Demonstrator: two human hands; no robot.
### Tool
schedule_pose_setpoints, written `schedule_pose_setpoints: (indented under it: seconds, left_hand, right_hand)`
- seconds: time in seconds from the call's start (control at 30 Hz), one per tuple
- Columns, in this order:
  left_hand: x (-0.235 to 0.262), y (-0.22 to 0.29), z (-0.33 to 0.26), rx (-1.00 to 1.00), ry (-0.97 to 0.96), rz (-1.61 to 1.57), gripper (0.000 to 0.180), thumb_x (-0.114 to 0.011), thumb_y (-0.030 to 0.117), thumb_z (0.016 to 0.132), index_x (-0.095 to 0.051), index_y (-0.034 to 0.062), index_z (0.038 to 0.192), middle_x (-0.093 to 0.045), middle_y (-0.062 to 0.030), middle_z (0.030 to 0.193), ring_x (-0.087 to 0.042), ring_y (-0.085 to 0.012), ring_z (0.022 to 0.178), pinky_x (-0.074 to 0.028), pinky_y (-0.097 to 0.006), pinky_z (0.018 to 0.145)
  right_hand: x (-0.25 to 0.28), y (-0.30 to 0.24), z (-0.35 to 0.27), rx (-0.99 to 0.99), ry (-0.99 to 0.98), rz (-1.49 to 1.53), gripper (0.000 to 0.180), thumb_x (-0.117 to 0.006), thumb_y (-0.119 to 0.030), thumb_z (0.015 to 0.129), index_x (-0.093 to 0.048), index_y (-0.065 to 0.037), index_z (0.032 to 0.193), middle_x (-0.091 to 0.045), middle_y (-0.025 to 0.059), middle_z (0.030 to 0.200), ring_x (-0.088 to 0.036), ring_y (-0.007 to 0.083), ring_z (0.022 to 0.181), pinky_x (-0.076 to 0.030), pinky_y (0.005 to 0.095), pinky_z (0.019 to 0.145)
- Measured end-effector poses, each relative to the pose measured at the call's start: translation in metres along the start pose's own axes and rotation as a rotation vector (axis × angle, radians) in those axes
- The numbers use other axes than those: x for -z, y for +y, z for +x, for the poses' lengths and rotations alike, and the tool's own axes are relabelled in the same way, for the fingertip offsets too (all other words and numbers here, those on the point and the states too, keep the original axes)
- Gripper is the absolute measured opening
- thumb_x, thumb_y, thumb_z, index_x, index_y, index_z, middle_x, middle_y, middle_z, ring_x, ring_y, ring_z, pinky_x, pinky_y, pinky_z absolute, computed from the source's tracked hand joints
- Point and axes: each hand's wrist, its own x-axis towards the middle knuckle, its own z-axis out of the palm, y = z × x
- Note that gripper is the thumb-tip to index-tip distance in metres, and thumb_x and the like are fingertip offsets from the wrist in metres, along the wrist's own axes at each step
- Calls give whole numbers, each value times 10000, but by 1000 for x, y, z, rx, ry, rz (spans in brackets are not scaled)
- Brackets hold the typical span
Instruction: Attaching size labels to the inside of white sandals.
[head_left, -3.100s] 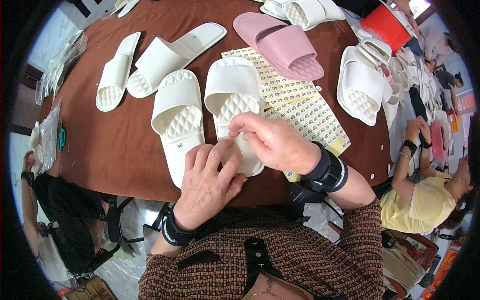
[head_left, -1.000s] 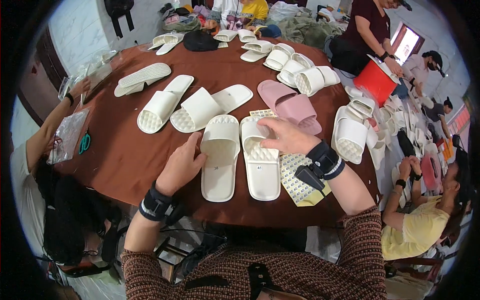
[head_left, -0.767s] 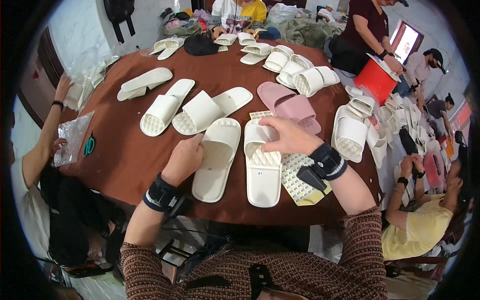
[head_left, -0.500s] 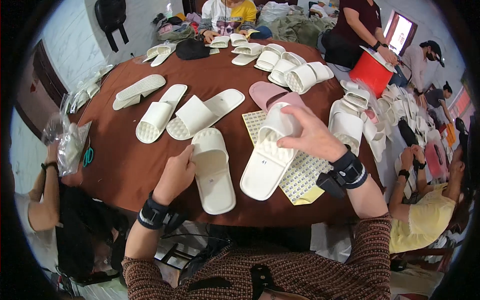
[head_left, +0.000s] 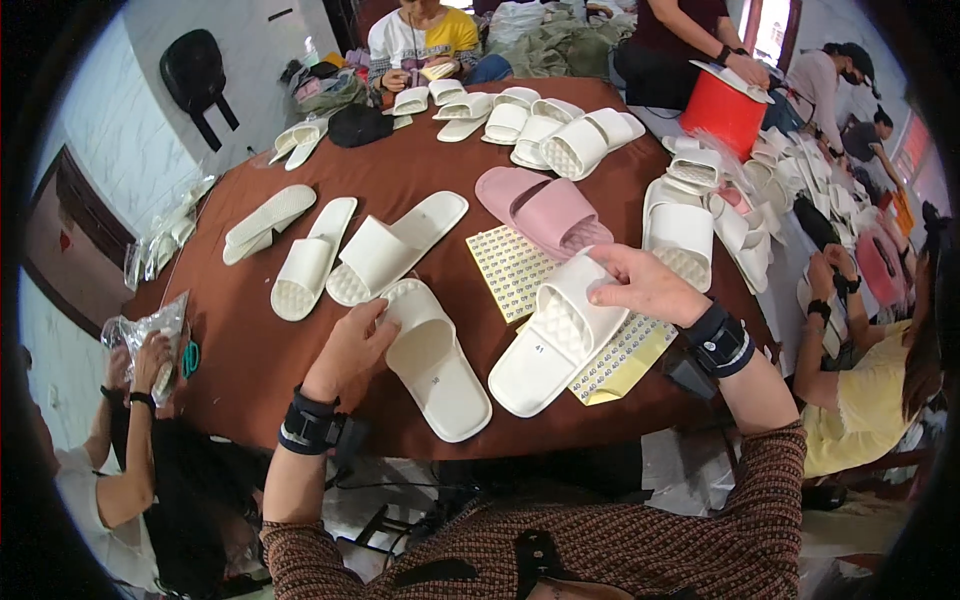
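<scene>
1. The right hand [head_left: 645, 285] is clamped on the strap of a white slipper [head_left: 555, 335], lifted over the sticker sheets [head_left: 512, 268].
2. The left hand [head_left: 352, 345] grips a second white slipper [head_left: 432, 362] on the brown bench [head_left: 240, 330].
3. A pink slipper [head_left: 545, 210] lies at 12 o'clock.

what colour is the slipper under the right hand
White, with a quilted diamond pattern on its strap; the slipper under the right hand shows best in the head view.

Bare bench [head_left: 250, 350] lies open left of the left hand [head_left: 350, 345]. Ahead, cream slippers [head_left: 375, 250], a pink pair [head_left: 545, 210] and sticker sheets [head_left: 510, 270] block passage; more slippers [head_left: 680, 235] crowd the right.
</scene>
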Motion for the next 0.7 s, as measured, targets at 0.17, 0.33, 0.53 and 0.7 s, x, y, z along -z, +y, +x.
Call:
schedule_pose_setpoints:
  seconds: [0.17,0.33,0.53,0.7]
  left_hand:
    - [0,15,-2,280,-136,-277,303,-552,191,932,-620,-67,1075,-611,-33,782,-533,-87,640,-437,-260,543]
    - [-5,18,-28,458,-10,-634,221,-554,132,951,-596,-47,1074,-606,-31,784,-516,-69,617,-408,-228,512]
    - [-13,26,-56,408,52,-520,289,-522,115,965,-543,-58,1196,-609,-43,804,-501,-58,572,-384,-203,462]
    - [-11,31,-78,439,50,-468,281,-576,71,932,-563,-52,1183,-624,-77,973,-613,-115,771,-485,-235,607]
  right_hand:
    - [17,5,-19,-15,19,229,331,-676,-106,863,-596,44,1147,-671,68,989,-615,93,878,-499,256,794]
    - [24,-6,-41,-39,144,395,206,-665,-124,879,-624,13,1029,-649,35,891,-587,65,693,-481,213,613]
    - [1,7,-39,-85,66,538,153,-636,-135,897,-601,5,946,-603,24,777,-583,86,575,-468,216,449]
    - [-8,17,-35,-151,-4,544,165,-631,-144,902,-594,14,935,-608,45,785,-609,107,605,-518,250,456]
